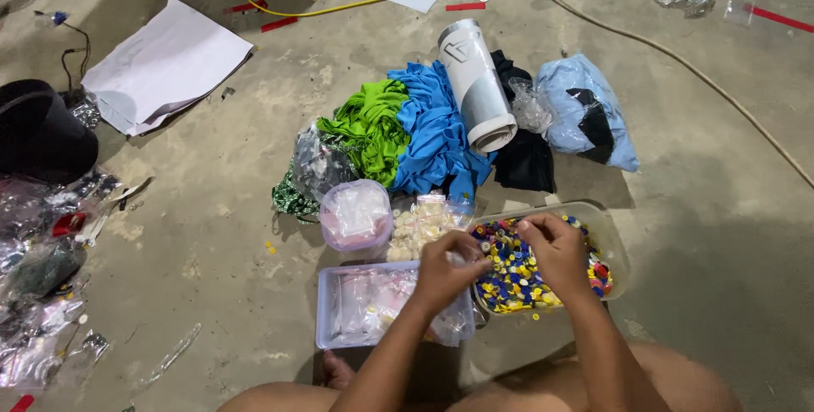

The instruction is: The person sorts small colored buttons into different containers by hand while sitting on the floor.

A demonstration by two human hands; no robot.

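My left hand (445, 272) is closed around a small clear plastic bag, held over the gap between two containers. My right hand (555, 251) hovers over a clear tub (612, 238) full of blue, yellow, red and white buttons, fingertips pinched together as if on a button; the piece itself is too small to see. Under my left forearm a rectangular clear box (326, 306) holds small plastic bags. A bag of white buttons (420, 225) lies just beyond my left hand.
A round clear tub (356, 213) of small bags stands behind the box. Beyond lie green (369, 124) and blue cloth (437, 132), a rolled white sheet (475, 81), black cloth and a bagged blue garment (585, 111). Papers, cables, a black bucket (38, 132) and plastic scraps litter the concrete floor.
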